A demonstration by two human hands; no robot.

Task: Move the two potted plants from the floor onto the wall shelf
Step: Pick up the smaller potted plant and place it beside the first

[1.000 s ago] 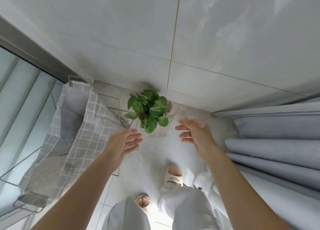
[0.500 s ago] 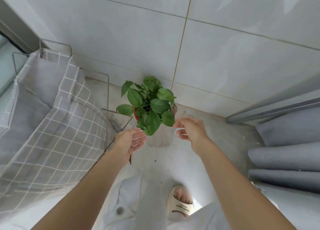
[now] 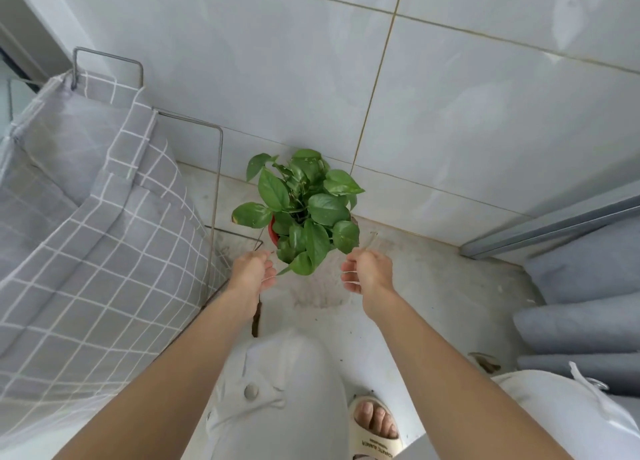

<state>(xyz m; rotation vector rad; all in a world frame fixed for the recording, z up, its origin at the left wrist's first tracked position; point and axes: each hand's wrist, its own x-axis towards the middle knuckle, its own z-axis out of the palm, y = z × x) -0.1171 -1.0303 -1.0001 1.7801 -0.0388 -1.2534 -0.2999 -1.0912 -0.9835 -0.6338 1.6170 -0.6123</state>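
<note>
The potted plant [image 3: 304, 214] stands on the floor [image 3: 433, 286] against the tiled wall [image 3: 450, 96]. Left hand [image 3: 251, 274] at its 8 o'clock, right hand [image 3: 369, 274] at 4 o'clock; both fingers curled, whether gripping anything cannot be told.

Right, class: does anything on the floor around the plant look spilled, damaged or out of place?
Yes. Dirt specks and a pale dusty stain mark the grey floor below the leafy green plant in its red pot, and its lowest-left leaf has a browned edge.
</note>
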